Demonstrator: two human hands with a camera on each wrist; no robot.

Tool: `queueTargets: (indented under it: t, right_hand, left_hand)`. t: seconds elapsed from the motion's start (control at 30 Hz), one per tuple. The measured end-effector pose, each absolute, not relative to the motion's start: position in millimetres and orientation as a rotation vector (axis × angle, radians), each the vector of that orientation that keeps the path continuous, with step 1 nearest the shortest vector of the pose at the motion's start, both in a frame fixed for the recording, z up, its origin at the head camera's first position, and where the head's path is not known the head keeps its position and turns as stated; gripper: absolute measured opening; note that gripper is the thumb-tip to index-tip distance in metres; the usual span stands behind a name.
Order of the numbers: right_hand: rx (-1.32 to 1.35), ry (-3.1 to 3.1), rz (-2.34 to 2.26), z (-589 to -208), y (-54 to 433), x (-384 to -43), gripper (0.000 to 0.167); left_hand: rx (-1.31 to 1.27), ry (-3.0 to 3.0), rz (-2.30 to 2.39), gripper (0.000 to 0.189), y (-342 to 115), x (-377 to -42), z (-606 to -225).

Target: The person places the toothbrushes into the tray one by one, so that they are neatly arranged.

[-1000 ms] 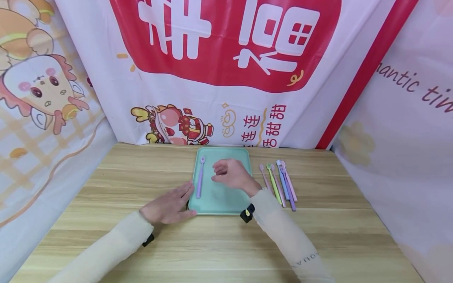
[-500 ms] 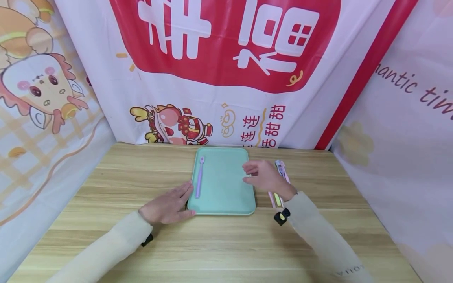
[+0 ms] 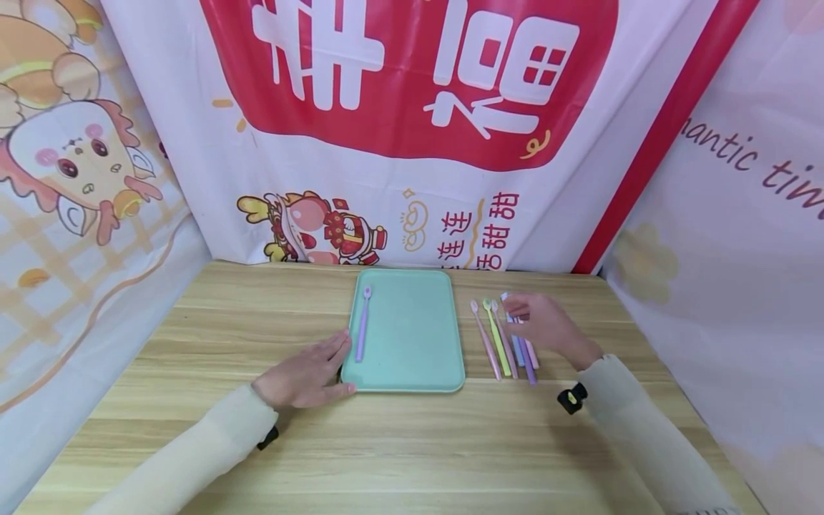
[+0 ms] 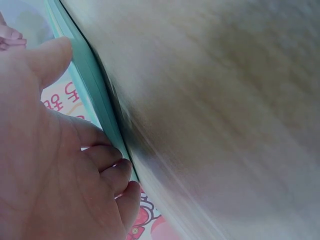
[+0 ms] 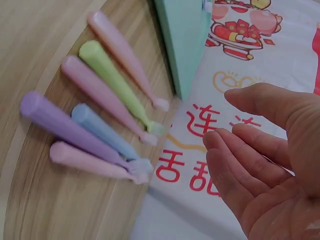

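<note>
A mint-green tray (image 3: 412, 336) lies on the wooden table with one purple toothbrush (image 3: 363, 329) along its left side. My left hand (image 3: 305, 372) touches the tray's left edge with extended fingers and thumb. To the tray's right, my right hand (image 3: 543, 325) hovers over the far ends of several toothbrushes, holding nothing, thumb and fingers apart. Among them are a green toothbrush (image 5: 117, 82), a blue toothbrush (image 5: 107, 132) and another purple toothbrush (image 5: 70, 125). Pink toothbrushes lie on both sides of these. In the head view my right hand covers some brush heads.
A white and red printed cloth (image 3: 412, 154) hangs at the table's back edge. Printed cloths also stand at the left and right sides. Bare wooden tabletop (image 3: 412, 450) extends in front of the tray.
My right hand has moved right, from above the tray to above the toothbrush group. My left hand and the purple toothbrush on the tray have stayed in place.
</note>
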State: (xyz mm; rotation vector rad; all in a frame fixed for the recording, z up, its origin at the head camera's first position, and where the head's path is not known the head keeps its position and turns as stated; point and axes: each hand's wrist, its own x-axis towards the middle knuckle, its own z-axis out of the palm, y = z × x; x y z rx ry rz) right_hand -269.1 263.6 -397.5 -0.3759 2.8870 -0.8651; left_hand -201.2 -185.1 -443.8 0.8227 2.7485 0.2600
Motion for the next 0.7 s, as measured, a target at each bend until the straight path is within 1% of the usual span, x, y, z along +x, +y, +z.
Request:
queueTargets:
  t: [0.1, 0.37, 0.7]
  right_hand:
    - [-0.379, 2.910, -0.821, -400, 279, -272, 0.048]
    - [-0.371, 2.920, -0.779, -413, 305, -278, 0.050]
    - [-0.339, 2.908, -0.749, -434, 316, -281, 0.047]
  left_hand:
    - [0.823, 2.746, 0.263, 0.091, -185, -201, -444]
    - [0.826, 2.745, 0.262, 0.092, -186, -202, -444]
    - [0.841, 2.753, 0.256, 0.090, -186, -201, -444]
